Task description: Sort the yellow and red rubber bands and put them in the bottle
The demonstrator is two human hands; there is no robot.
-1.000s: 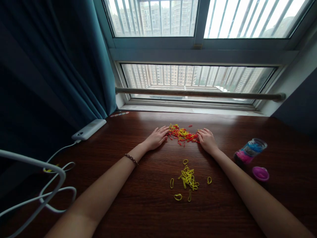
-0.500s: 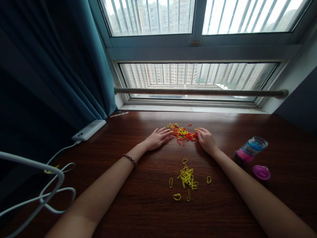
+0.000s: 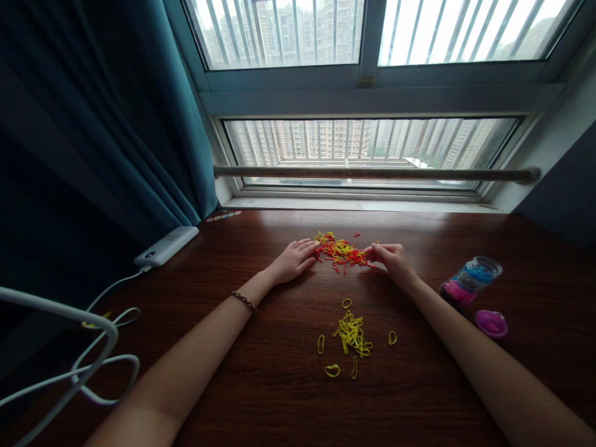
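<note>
A mixed heap of red and yellow rubber bands [image 3: 342, 251] lies on the dark wooden table [image 3: 261, 347] near the window. My left hand [image 3: 293, 261] rests flat on the table, fingers stretched out, touching the heap's left edge. My right hand [image 3: 391, 257] is lifted a little at the heap's right edge, its fingertips pinched together on a small band that is hard to make out. Closer to me lies a smaller group of yellow bands [image 3: 352, 332], with a few loose ones around it.
A clear jar [image 3: 470, 280] of blue and pink bands lies on its side at the right, its pink lid [image 3: 490, 323] beside it. A white power bank [image 3: 166, 245] with white cables [image 3: 100, 347] sits at left, by the teal curtain [image 3: 93, 124].
My right hand has risen from lying flat beside the heap and its fingers have closed into a pinch at the heap's edge. The left hand has barely moved.
</note>
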